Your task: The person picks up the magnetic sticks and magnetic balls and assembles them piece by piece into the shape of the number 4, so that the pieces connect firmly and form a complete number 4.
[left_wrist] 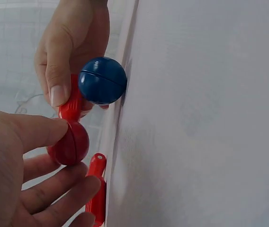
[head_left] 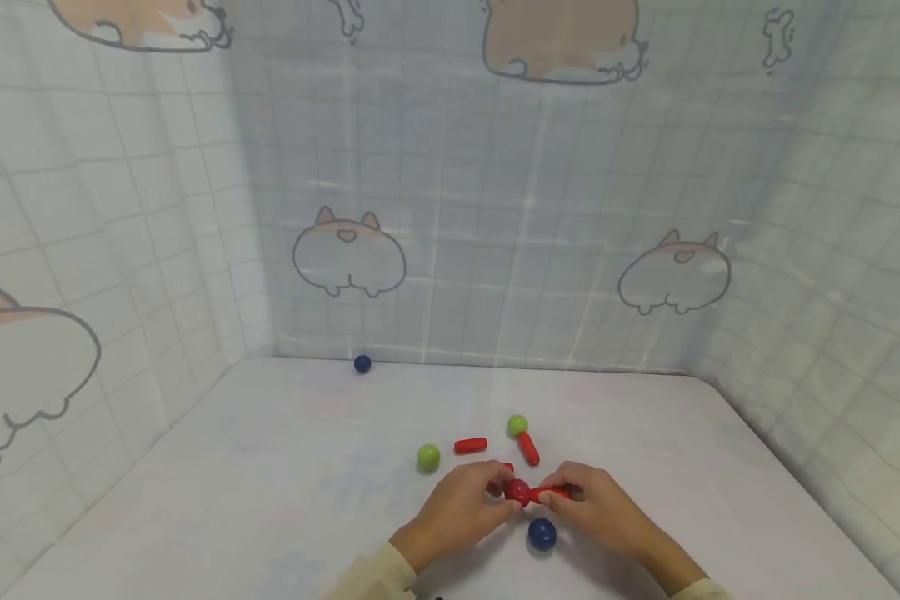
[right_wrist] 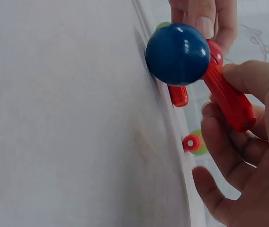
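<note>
My left hand (head_left: 465, 502) pinches a glossy red ball (head_left: 518, 492) between thumb and fingers, low over the table. From the other side, my right hand (head_left: 600, 510) grips a ridged red rod (right_wrist: 231, 101) between thumb and fingers. One end of the rod meets the ball, as the left wrist view also shows. Just in front of both hands sits a larger blue ball (head_left: 542, 534) with a seam around it. Another red rod (left_wrist: 96, 194) lies on the table by the left fingertips, mostly hidden behind that hand in the head view.
Beyond the hands, a green ball (head_left: 517, 426) touches the end of a red rod (head_left: 528, 448). A loose red rod (head_left: 471, 445) and another green ball (head_left: 428, 457) lie to the left. A dark blue ball (head_left: 362, 363) rests at the table's far edge, by the patterned curtain (head_left: 465, 208).
</note>
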Action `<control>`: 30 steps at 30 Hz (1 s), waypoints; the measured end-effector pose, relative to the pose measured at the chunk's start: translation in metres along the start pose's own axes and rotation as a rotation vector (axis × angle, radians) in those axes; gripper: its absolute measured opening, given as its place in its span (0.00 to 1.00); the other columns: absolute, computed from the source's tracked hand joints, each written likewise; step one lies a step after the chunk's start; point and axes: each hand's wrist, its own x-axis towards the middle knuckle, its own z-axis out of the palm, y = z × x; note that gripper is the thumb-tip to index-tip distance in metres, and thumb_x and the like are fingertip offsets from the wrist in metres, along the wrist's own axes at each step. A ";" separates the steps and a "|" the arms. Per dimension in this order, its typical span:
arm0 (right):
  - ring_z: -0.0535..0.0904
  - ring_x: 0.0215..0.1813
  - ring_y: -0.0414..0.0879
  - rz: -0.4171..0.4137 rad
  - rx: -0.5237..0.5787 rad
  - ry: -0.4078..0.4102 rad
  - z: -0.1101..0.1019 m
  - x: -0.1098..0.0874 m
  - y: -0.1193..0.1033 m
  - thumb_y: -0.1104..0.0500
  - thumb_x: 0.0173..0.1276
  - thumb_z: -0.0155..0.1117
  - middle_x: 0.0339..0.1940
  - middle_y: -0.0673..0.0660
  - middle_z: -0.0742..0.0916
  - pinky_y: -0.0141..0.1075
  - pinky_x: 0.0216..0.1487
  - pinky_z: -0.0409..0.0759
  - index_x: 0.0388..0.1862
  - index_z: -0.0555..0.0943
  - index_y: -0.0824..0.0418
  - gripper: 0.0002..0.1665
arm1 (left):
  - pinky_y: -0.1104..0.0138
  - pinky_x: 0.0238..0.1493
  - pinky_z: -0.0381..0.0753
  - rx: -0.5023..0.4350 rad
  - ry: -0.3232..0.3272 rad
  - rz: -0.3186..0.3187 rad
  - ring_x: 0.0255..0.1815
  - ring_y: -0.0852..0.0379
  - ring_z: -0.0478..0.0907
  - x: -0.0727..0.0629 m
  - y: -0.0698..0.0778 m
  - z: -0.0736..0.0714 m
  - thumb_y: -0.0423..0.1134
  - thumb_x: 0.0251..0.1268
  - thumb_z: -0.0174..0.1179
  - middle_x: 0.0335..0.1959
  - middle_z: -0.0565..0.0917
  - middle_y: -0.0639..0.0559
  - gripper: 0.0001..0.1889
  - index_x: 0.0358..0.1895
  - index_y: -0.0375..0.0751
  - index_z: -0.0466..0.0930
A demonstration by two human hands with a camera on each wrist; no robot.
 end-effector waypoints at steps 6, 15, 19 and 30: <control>0.79 0.42 0.43 0.001 0.020 0.062 0.007 -0.004 -0.005 0.45 0.67 0.70 0.38 0.45 0.84 0.30 0.46 0.80 0.44 0.86 0.50 0.13 | 0.70 0.46 0.80 -0.112 0.005 0.042 0.40 0.67 0.79 -0.001 -0.003 0.000 0.39 0.61 0.71 0.39 0.82 0.69 0.15 0.52 0.46 0.84; 0.79 0.41 0.44 -0.002 0.038 0.093 0.015 -0.003 -0.011 0.44 0.67 0.69 0.38 0.46 0.84 0.31 0.45 0.80 0.44 0.86 0.50 0.14 | 0.71 0.45 0.81 -0.211 0.004 0.012 0.39 0.66 0.80 -0.008 -0.004 -0.004 0.37 0.60 0.72 0.42 0.82 0.65 0.19 0.54 0.42 0.83; 0.79 0.41 0.43 -0.002 0.034 0.089 0.017 -0.003 -0.012 0.44 0.67 0.69 0.38 0.45 0.84 0.30 0.45 0.80 0.45 0.86 0.51 0.15 | 0.72 0.45 0.81 -0.245 0.004 0.003 0.39 0.66 0.80 -0.010 -0.003 -0.005 0.37 0.60 0.72 0.42 0.82 0.65 0.20 0.55 0.41 0.82; 0.80 0.40 0.43 0.006 0.044 0.079 0.020 -0.005 -0.018 0.45 0.65 0.72 0.40 0.46 0.85 0.29 0.46 0.81 0.48 0.85 0.55 0.19 | 0.69 0.46 0.82 -0.258 0.002 -0.041 0.39 0.66 0.80 -0.014 -0.003 -0.008 0.39 0.61 0.72 0.44 0.83 0.64 0.19 0.56 0.44 0.84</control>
